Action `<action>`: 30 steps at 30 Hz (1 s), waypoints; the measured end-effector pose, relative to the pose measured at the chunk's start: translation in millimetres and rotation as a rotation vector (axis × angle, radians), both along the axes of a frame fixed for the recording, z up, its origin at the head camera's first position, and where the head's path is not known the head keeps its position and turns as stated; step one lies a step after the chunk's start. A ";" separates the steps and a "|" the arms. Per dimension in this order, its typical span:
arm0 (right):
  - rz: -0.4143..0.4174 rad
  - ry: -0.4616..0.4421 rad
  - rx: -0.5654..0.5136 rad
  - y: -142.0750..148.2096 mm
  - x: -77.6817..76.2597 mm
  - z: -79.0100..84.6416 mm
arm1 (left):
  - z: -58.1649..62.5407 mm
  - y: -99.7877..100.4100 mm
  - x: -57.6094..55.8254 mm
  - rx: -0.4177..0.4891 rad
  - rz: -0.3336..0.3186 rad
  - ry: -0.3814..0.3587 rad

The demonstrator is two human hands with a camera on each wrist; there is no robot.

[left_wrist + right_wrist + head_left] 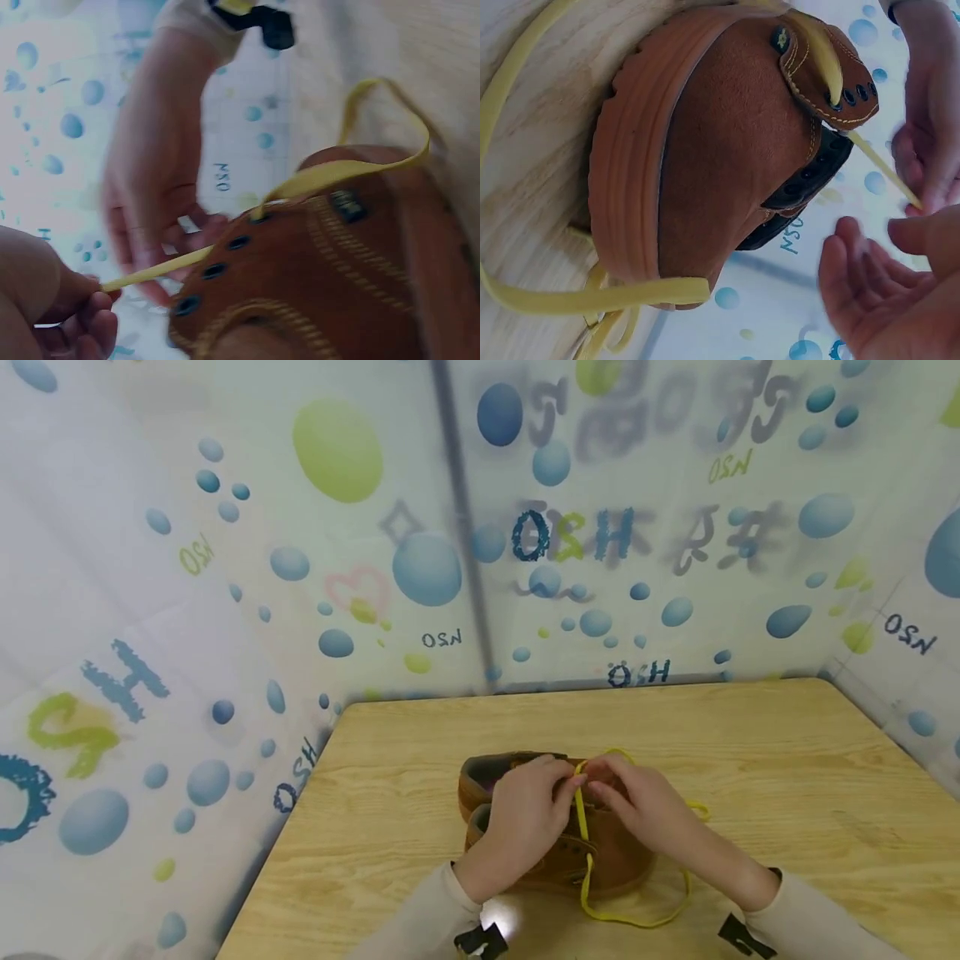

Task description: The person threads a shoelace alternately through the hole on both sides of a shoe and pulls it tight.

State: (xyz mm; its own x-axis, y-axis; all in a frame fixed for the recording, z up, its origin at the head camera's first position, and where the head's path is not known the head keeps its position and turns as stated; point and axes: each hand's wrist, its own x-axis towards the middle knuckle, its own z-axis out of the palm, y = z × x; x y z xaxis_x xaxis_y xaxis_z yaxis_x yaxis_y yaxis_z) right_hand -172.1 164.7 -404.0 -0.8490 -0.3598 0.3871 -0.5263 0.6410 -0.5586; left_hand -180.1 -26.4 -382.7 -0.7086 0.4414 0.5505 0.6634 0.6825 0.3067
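A brown shoe [622,852] with dark eyelets and a yellow sole-length loop of lace lies under both hands, its toe toward the right. The left hand [528,806] pinches the yellow shoelace [161,268] between thumb and fingers, drawn taut from an eyelet in the side flap [247,277]. Further along, the lace hangs from another eyelet and loops onto the table. Close beside the pinched lace is the right hand [889,289], thumb and fingers apart with nothing between them. The shoe's black tongue area [810,176] shows in the right wrist view.
A second brown shoe [471,781] stands right behind the first, partly hidden. More yellow lace [701,811] lies near the toes. The wooden table [360,827] meets a curtain [375,568] printed with blue and green drops at its back and sides.
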 end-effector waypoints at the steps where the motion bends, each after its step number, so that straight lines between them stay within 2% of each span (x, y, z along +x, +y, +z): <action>1: 0.002 0.006 0.015 0.4 -0.1 -1.4 | 5.5 -1.6 -1.4 0.083 -0.032 -0.033; 3: 0.004 0.012 0.065 0.0 -0.1 -5.4 | 16.5 -5.0 -4.5 0.284 -0.113 -0.155; 6: 0.024 0.039 0.139 -1.9 -1.2 -12.8 | 32.2 -11.1 -8.2 0.640 -0.284 -0.389; 8: 0.031 0.061 0.151 -3.6 -3.3 -17.1 | 39.9 -14.6 -9.6 0.767 -0.357 -0.481; 9: 0.037 0.073 0.148 -4.0 -4.8 -18.7 | 42.4 -15.7 -9.9 0.773 -0.378 -0.512; 10: 0.037 0.088 0.142 -4.2 -6.4 -19.8 | 43.7 -16.4 -10.0 0.731 -0.382 -0.522; 11: 0.034 0.098 0.135 -4.1 -8.0 -20.7 | 43.6 -16.7 -9.9 0.651 -0.371 -0.525; 14: 0.020 0.081 0.113 -2.9 -12.7 -21.2 | 35.5 -14.7 -8.9 0.281 -0.269 -0.493; 17: -0.001 0.000 0.093 -1.3 -16.7 -20.7 | 20.7 -10.6 -7.1 -0.125 -0.111 -0.345; 20: -0.012 -0.079 0.070 -0.5 -20.1 -20.5 | 6.1 -4.2 -6.5 -0.381 0.022 -0.169; 22: -0.011 -0.120 0.047 -0.5 -21.3 -19.9 | -1.5 0.6 -7.1 -0.460 0.069 -0.090; 26: -0.006 -0.165 0.017 -0.5 -22.4 -19.1 | -9.1 9.3 -8.4 -0.537 0.145 0.033; 30: -0.007 -0.179 0.010 0.3 -23.5 -19.4 | -11.4 16.1 -8.0 -0.569 0.205 0.092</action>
